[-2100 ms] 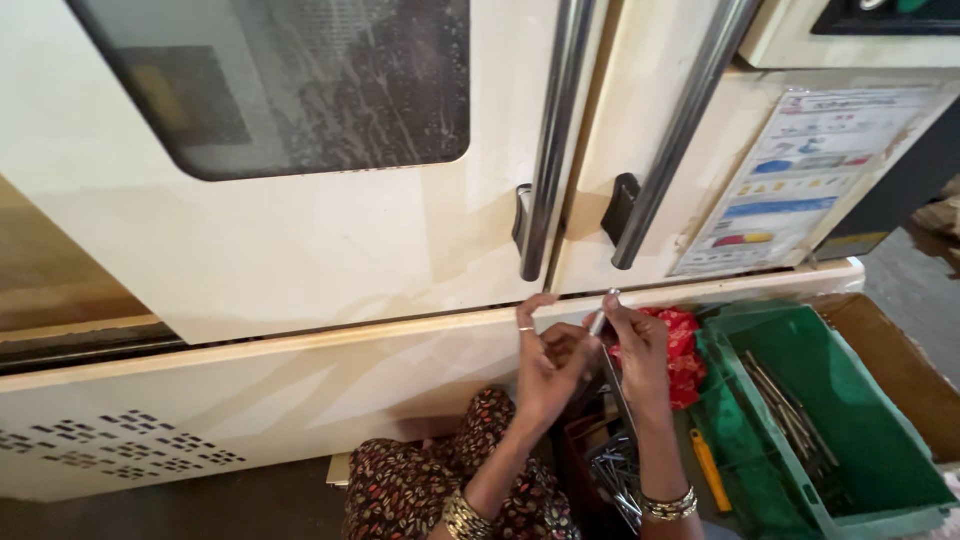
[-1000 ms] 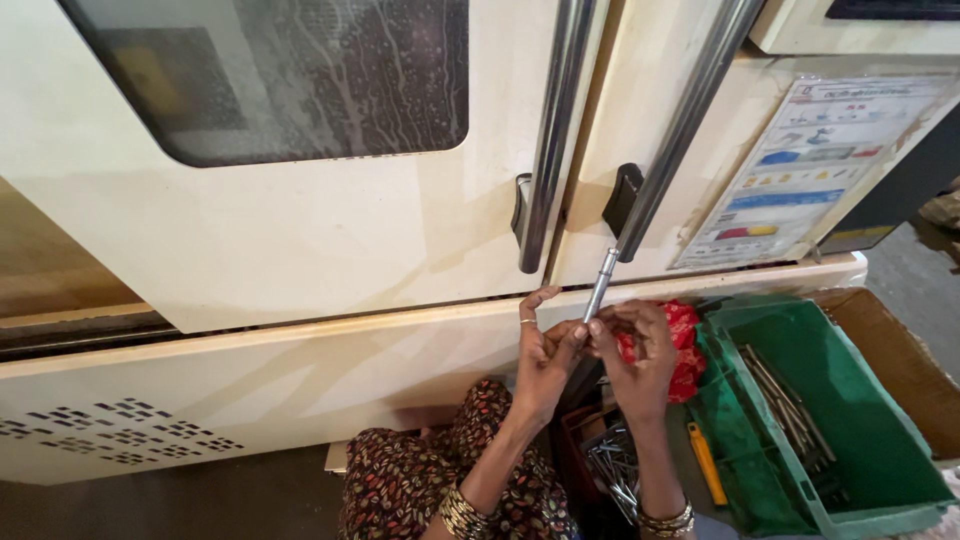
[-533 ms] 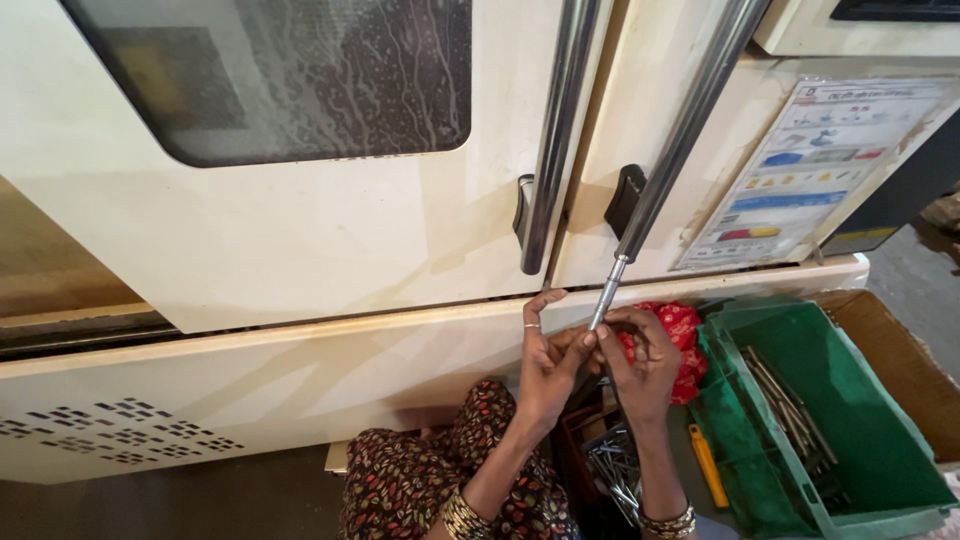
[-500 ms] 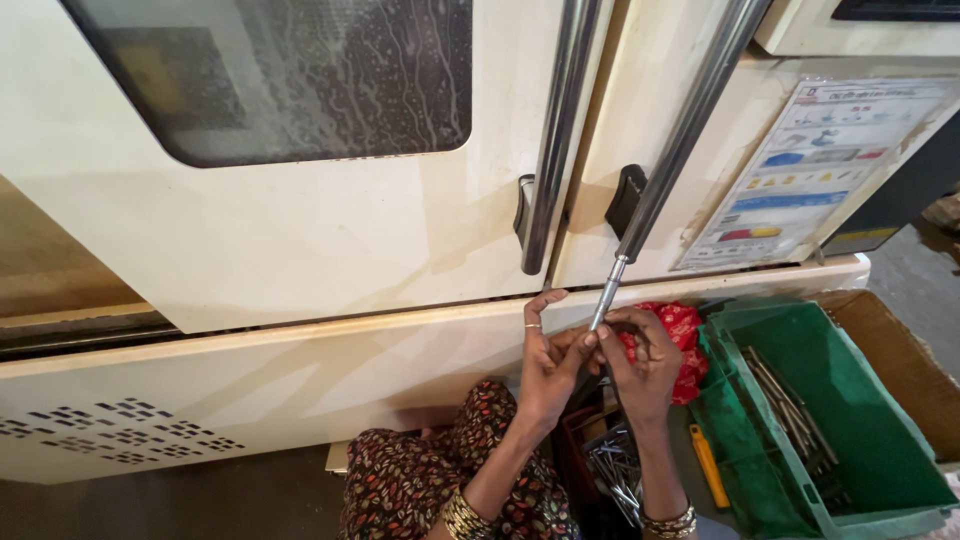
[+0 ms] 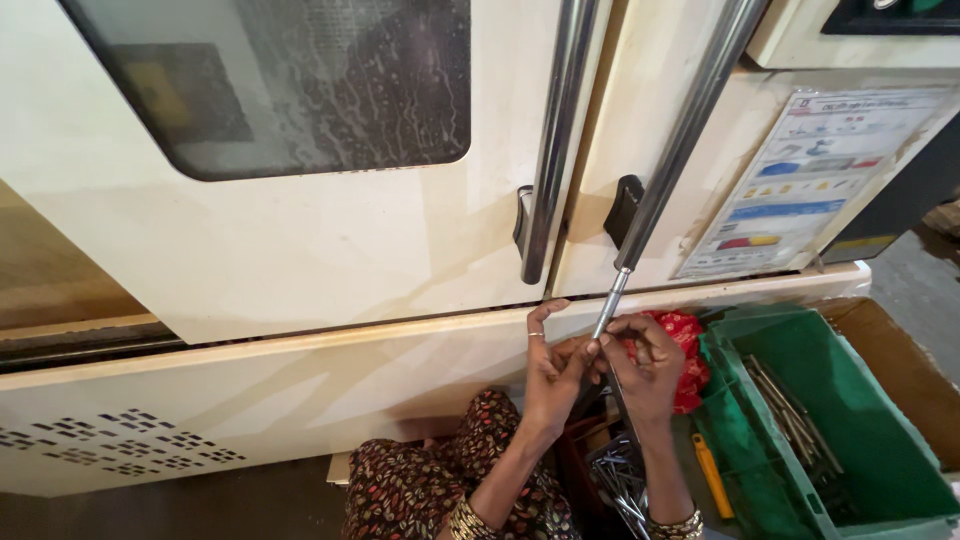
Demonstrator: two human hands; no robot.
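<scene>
A thin shiny metal rod (image 5: 608,304) stands almost upright between my two hands, its top just under the machine's right door handle (image 5: 682,140). My left hand (image 5: 553,367) pinches the rod's lower part with thumb and fingers. My right hand (image 5: 648,360) grips it from the other side, fingers curled. Both hands are raised in front of the cream machine's lower ledge (image 5: 420,335). What the rod's lower end sits in is hidden behind my fingers.
A green plastic crate (image 5: 860,470) with several metal rods lies at the right. A red cloth (image 5: 688,345) sits behind my right hand, a yellow-handled tool (image 5: 712,475) and a heap of metal pieces (image 5: 620,480) below. The machine has a windowed left door (image 5: 300,90) and a left handle (image 5: 555,130).
The rod has risen from between my fingers and now stands higher, near the right handle. My hands have stayed close together, shifting only slightly.
</scene>
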